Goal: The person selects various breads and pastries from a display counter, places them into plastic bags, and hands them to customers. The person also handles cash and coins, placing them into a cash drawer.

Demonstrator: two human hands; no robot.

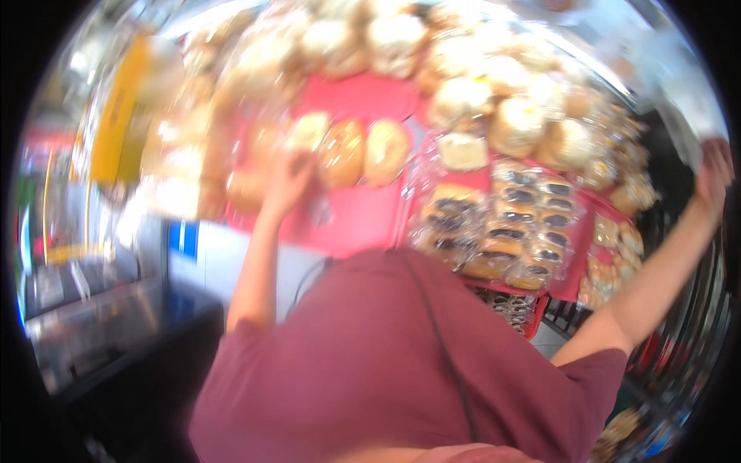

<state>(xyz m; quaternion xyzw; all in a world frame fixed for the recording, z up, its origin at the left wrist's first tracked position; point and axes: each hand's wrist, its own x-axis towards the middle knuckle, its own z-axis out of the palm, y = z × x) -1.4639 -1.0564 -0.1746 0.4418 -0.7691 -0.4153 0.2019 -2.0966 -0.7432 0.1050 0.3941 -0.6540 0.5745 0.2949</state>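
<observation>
Left hand (pixel 293 176) and right hand (pixel 715 170) wide apart; grips unclear
Wrapped bun (pixel 344 153) lies just right of nearer left, long axis pointing away.

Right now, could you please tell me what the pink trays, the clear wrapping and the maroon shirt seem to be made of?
Pink trays: probably plastic; smooth, evenly coloured, though blurred. Clear wrapping: likely thin plastic film; glossy, with glints and crinkles. Maroon shirt: seemingly matte fabric, draping in soft folds.
</observation>
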